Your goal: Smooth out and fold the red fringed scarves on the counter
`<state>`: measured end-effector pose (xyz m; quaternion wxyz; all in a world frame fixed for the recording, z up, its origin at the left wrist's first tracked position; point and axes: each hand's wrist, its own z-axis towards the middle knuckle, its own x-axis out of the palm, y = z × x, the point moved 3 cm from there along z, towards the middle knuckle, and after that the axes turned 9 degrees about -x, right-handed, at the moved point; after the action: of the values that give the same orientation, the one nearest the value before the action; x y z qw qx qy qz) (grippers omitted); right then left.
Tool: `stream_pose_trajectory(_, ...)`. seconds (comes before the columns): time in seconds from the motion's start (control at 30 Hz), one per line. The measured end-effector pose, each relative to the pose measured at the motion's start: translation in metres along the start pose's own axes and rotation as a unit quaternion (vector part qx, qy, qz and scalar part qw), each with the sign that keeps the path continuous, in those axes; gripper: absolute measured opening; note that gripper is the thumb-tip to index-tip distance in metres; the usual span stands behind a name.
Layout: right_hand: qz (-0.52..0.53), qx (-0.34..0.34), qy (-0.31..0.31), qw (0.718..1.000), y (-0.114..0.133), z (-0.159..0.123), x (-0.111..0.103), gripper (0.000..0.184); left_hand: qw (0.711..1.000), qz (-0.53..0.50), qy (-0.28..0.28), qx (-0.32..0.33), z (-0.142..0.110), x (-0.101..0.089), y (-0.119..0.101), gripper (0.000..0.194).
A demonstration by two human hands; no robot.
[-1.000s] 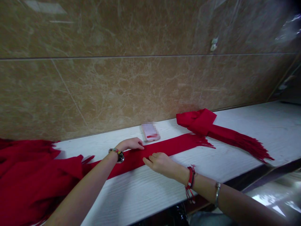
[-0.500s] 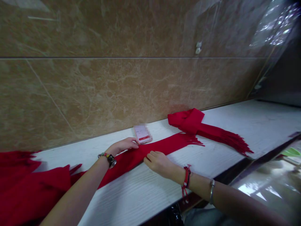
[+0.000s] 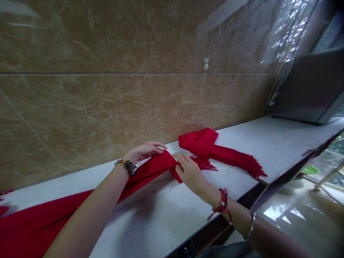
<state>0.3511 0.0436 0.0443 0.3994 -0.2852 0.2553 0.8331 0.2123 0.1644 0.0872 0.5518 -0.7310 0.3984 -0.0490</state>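
A long red scarf (image 3: 150, 173) runs from the lower left across the white surface, its section between my hands raised in a fold. My left hand (image 3: 146, 150) holds the far edge of that fold, thumb against the cloth and fingers reaching over it. On the near edge, my right hand (image 3: 189, 173) pinches the cloth with closed fingers. Part of the scarf hangs down beside the right fingertips, and fringe shows just beyond that hand. A second red scarf (image 3: 201, 143), folded over itself with its fringed end to the right, lies against the wall.
The white tabletop (image 3: 145, 229) stretches along a brown marble-tiled wall (image 3: 107, 114). At the far right end stands a large dark grey box-shaped object (image 3: 309, 86). Below the table's dark front edge, a green basin (image 3: 310, 169) and a shiny floor are visible.
My hands have raised the scarf into a fold, where it lay flat before. The phone is no longer visible. The view has turned to the right.
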Motion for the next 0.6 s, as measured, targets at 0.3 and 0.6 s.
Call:
stream_pose_trajectory(0.3,-0.116,0.073,0.118,0.983,-0.08,-0.025,-0.016,0.042,0.996,0.081,0.018,0.034,0.088,0.06,-0.03,0.029)
stream_pose_trajectory(0.6,-0.199,0.029,0.259,0.945,-0.109,-0.054,-0.004,0.034,0.977,0.195,-0.006,0.088,0.13,0.102,-0.008,0.027)
